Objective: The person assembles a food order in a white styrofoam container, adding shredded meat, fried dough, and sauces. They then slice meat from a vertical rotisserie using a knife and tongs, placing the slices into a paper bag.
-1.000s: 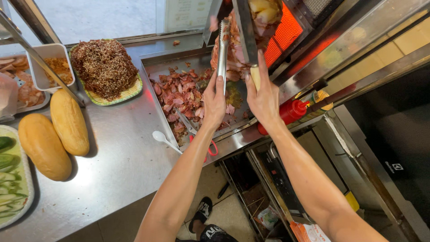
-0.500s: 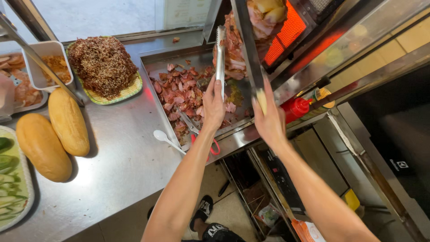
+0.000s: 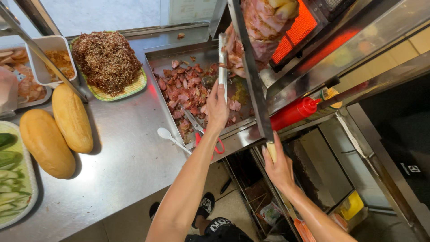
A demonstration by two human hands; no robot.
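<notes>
my left hand [image 3: 218, 105] is clamped on metal tongs [image 3: 221, 60] held up against the meat spit [image 3: 260, 22] over the tray [image 3: 154, 56], right hand [image 3: 278, 168] gripping the long knife [image 3: 251, 76] along the meat

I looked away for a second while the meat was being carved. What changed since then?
The right hand drew the long knife down and back toward the person. The left hand kept the metal tongs against the meat spit. Tray and bread loaves stayed put.
</notes>
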